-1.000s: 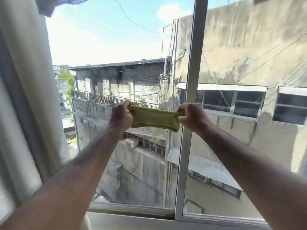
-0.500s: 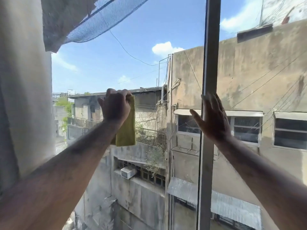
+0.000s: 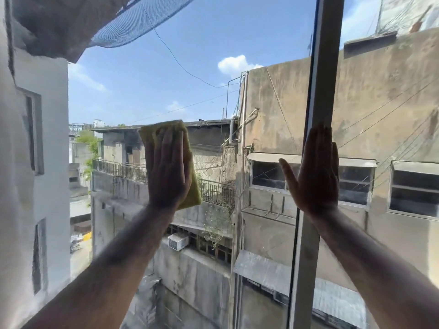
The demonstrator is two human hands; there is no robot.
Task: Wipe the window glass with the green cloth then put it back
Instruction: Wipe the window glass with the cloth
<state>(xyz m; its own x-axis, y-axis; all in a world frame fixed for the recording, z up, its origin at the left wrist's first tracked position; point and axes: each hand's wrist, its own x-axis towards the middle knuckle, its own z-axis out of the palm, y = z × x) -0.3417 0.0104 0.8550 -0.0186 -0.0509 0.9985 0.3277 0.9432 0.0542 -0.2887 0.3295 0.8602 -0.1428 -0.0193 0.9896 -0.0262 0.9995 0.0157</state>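
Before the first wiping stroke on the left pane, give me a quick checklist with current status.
1. Green cloth flat under left hand: ok.
2. Cloth pressed against the window glass: looks so, ok.
3. Right hand bracing, open palm on the window frame: ok.
4. Right hand clear of the cloth's path: ok.
5. Glass dirt or streaks: cannot tell.
6. Place to return the cloth: cannot tell, out of view.

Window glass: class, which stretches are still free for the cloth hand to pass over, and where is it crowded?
Free: the wide pane above the green cloth up to the netting, the strip between the left hand and the white frame post, and the glass below the forearm. Crowded: at the post, where the right hand lies flat.
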